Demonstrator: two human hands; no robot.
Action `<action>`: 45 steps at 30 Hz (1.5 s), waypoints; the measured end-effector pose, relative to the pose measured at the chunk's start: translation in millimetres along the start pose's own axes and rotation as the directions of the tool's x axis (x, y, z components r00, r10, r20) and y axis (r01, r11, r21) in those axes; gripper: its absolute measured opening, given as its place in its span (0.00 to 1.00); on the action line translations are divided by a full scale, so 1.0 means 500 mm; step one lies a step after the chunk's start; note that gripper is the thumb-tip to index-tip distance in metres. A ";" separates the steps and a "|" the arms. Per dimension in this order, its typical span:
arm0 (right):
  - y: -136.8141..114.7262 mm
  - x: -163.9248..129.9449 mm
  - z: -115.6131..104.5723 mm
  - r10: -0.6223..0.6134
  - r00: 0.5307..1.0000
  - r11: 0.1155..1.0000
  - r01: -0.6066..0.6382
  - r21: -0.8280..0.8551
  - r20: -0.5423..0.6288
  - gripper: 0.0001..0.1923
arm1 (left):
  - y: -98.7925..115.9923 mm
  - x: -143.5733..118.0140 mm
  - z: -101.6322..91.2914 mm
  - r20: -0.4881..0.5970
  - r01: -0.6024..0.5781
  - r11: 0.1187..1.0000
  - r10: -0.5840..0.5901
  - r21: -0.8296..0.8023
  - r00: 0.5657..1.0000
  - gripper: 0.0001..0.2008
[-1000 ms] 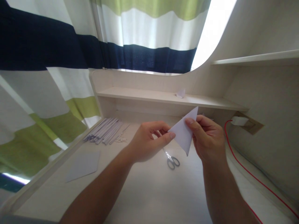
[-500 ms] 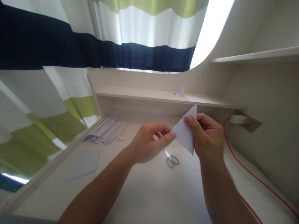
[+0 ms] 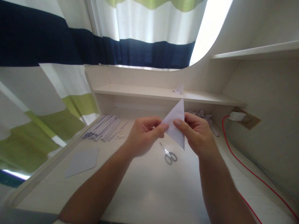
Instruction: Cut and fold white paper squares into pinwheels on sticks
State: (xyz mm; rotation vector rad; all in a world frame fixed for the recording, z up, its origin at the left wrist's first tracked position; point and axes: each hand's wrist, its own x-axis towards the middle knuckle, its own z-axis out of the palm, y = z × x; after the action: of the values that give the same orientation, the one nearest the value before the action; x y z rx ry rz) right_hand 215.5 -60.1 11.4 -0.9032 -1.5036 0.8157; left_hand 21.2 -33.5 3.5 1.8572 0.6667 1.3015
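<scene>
A white paper folded into a triangle (image 3: 175,124) is held up above the pale desk (image 3: 149,189). My left hand (image 3: 142,138) pinches its left corner between thumb and fingers. My right hand (image 3: 197,135) grips its right side, thumb on the front face. One tip of the triangle points up, another points down. Small scissors (image 3: 168,154) lie on the desk just below the paper.
A flat white sheet (image 3: 81,160) lies at the desk's left. Several rolled paper sticks (image 3: 102,132) lie at the back left. Crumpled paper bits (image 3: 202,115) sit under the low shelf (image 3: 163,93). A red cable (image 3: 243,168) runs from a wall plug (image 3: 237,116) along the right.
Both hands have drawn closer together and shifted slightly left and up with the paper; its upper tip now stands more upright.
</scene>
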 end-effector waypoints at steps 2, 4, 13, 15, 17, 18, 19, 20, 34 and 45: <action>-0.003 0.000 -0.009 0.066 0.983 0.998 -0.066 -0.009 0.172 0.17 | -0.004 0.005 -0.006 -0.061 0.028 0.999 -0.029 -0.021 0.998 0.17; -0.005 0.001 -0.016 0.108 0.956 0.994 -0.104 -0.027 0.273 0.17 | -0.004 0.011 -0.011 -0.095 0.045 0.998 -0.049 -0.040 0.994 0.17; 0.009 0.008 -0.017 0.173 0.921 0.982 -0.190 0.015 0.350 0.21 | 0.002 0.020 -0.023 -0.085 0.110 0.989 -0.119 -0.104 0.989 0.18; 0.016 0.011 -0.021 0.195 0.904 0.970 -0.235 0.063 0.380 0.20 | 0.003 0.020 -0.024 -0.092 0.108 0.989 -0.118 -0.104 0.989 0.18; 0.020 0.013 -0.025 0.217 0.888 0.959 -0.272 0.083 0.406 0.20 | 0.004 0.020 -0.024 -0.102 0.098 0.990 -0.109 -0.104 0.989 0.18; 0.022 0.014 -0.028 0.230 0.881 0.954 -0.288 0.084 0.413 0.19 | 0.004 0.019 -0.024 -0.108 0.095 0.990 -0.106 -0.102 0.989 0.18; 0.022 0.015 -0.029 0.245 0.875 0.949 -0.304 0.081 0.418 0.19 | 0.004 0.019 -0.025 -0.114 0.094 0.991 -0.105 -0.099 0.988 0.18; 0.021 0.016 -0.030 0.258 0.870 0.945 -0.319 0.078 0.421 0.19 | 0.004 0.019 -0.025 -0.119 0.094 0.991 -0.105 -0.095 0.987 0.18; 0.015 0.015 -0.034 0.316 0.835 0.917 -0.391 0.083 0.450 0.22 | 0.003 0.020 -0.027 -0.165 0.098 0.993 -0.107 -0.060 0.980 0.18; 0.014 0.016 -0.035 0.290 0.836 0.915 -0.385 0.121 0.466 0.20 | -0.001 0.023 -0.030 -0.178 0.093 0.995 -0.099 -0.045 0.979 0.18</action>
State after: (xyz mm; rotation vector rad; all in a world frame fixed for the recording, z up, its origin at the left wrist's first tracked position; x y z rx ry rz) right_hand 232.9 -49.5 10.7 -0.8741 -1.6182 1.4973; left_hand 10.8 -20.2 12.1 1.6704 0.8117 1.4190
